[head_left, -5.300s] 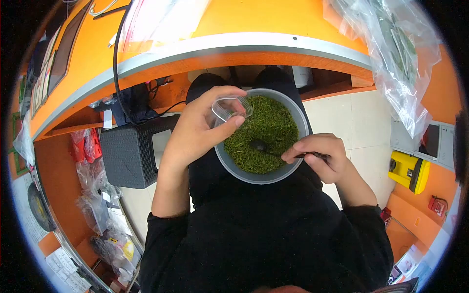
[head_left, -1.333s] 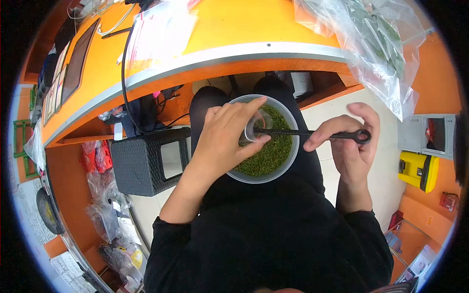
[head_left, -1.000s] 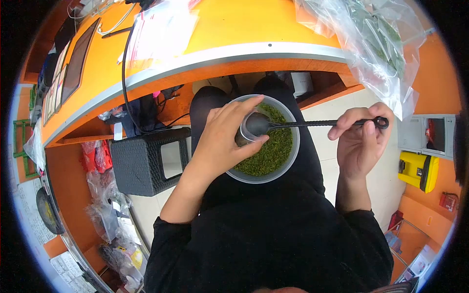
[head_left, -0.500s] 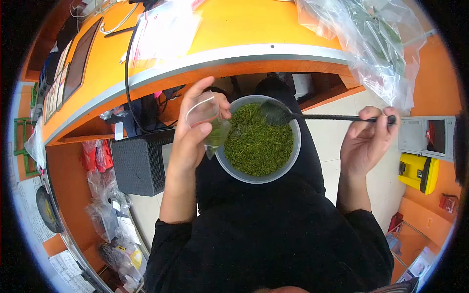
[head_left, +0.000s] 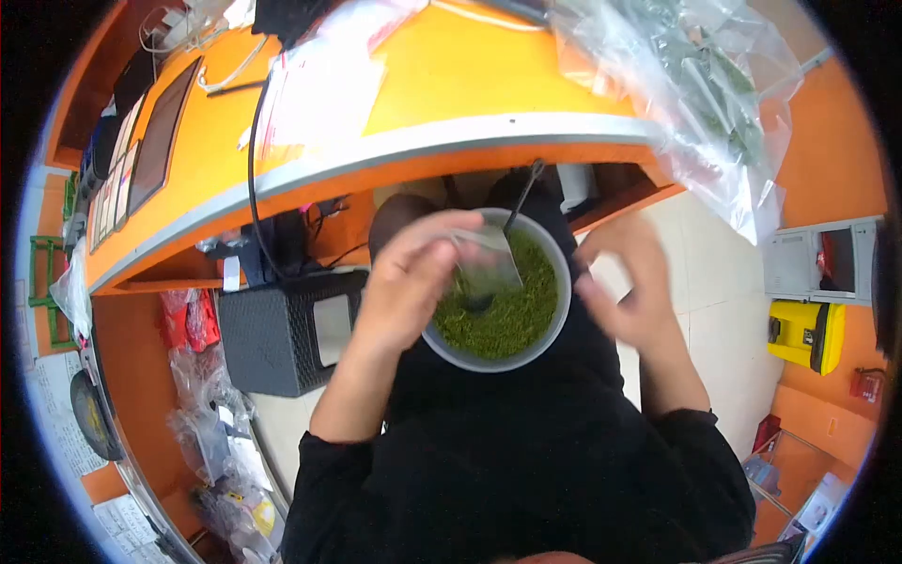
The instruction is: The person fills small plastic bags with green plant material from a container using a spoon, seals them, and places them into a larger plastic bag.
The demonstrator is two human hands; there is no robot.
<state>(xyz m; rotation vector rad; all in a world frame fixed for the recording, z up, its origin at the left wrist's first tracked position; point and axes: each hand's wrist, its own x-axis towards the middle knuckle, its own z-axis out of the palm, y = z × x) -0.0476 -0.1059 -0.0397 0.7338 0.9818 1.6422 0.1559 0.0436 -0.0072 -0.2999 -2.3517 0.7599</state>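
A round translucent bowl [head_left: 565, 305] of shredded green, moss-like material [head_left: 517, 331] rests between the person's legs. My left hand [head_left: 402, 287] is closed on a small clear zip bag [head_left: 493, 261], held over the bowl's left half; motion blurs the bag, and its contents are hard to make out. A black spoon [head_left: 522, 199] stands tilted in the bowl, its handle leaning over the far rim and its head partly hidden by the bag and the green material. Just right of the bowl, my right hand [head_left: 631, 287] is blurred, thumb and fingers apart, with nothing seen in it.
Beyond the bowl runs the edge of an orange desk [head_left: 451, 70], with a stack of clear bags [head_left: 324, 99] on it. A large plastic bag [head_left: 700, 103] hangs over its right end. A dark woven box [head_left: 268, 329] stands on the floor at left, a yellow case [head_left: 806, 336] at right.
My right hand has let go of the spoon and moved left toward the bowl. The spoon now leans in the bowl. My left hand has brought the small bag right, over the green material.
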